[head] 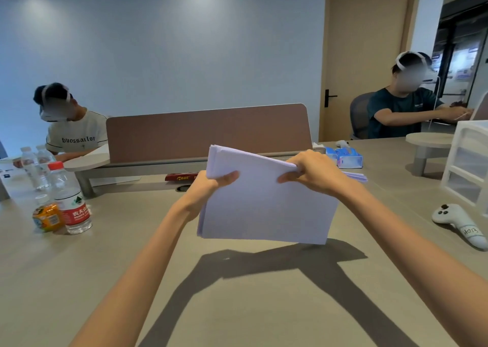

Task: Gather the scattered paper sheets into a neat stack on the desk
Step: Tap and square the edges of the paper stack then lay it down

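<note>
A bundle of white paper sheets (264, 209) hangs in the air above the middle of the grey desk (237, 294), casting a shadow below it. My left hand (211, 185) grips its upper left corner, thumb on the front. My right hand (314, 173) grips the upper right edge, fingers curled over the top. The sheets are roughly aligned, with their top edges slightly fanned. A few more white sheets (355, 176) lie flat on the desk just behind my right wrist.
Water bottles (71, 201) and an orange bottle (47, 216) stand at the left. A white controller (459, 225) and a plastic drawer unit (467, 161) sit at the right. A brown divider panel (208, 132), blue tissue packs (346, 156) and two seated people are behind.
</note>
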`<state>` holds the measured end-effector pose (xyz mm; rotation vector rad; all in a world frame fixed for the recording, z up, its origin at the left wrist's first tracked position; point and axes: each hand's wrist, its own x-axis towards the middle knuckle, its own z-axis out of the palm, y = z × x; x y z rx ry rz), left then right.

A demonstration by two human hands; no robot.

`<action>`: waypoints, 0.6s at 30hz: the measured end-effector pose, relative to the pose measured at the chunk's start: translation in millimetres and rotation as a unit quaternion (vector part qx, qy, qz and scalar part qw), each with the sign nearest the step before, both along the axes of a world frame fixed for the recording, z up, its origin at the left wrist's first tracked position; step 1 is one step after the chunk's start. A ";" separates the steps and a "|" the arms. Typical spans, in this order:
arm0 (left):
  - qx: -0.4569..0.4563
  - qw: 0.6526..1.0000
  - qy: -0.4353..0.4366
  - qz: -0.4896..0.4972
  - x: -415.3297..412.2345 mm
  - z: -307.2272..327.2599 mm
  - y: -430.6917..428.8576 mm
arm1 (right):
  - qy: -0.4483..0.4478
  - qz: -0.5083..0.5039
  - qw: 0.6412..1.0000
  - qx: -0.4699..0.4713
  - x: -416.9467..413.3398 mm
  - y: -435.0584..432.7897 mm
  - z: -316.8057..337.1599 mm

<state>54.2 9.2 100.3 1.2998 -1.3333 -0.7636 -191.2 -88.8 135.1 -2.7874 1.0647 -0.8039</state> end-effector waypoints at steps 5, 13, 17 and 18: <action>-0.024 0.997 0.053 0.046 -2.8 -28.0 -0.4 | -0.029 -0.002 1.000 -0.012 -3.4 -6.3 -12.7; -0.038 0.981 0.135 0.132 24.4 -57.8 -1.3 | -0.180 0.021 0.975 0.132 -41.7 -31.1 -10.1; -0.026 0.978 0.143 0.149 30.1 -71.1 -4.0 | -0.334 0.057 0.892 0.300 -44.1 -35.7 -38.0; -0.025 0.978 0.146 0.145 30.2 -73.8 -4.9 | -0.350 0.073 0.867 0.348 -44.2 -36.3 -48.5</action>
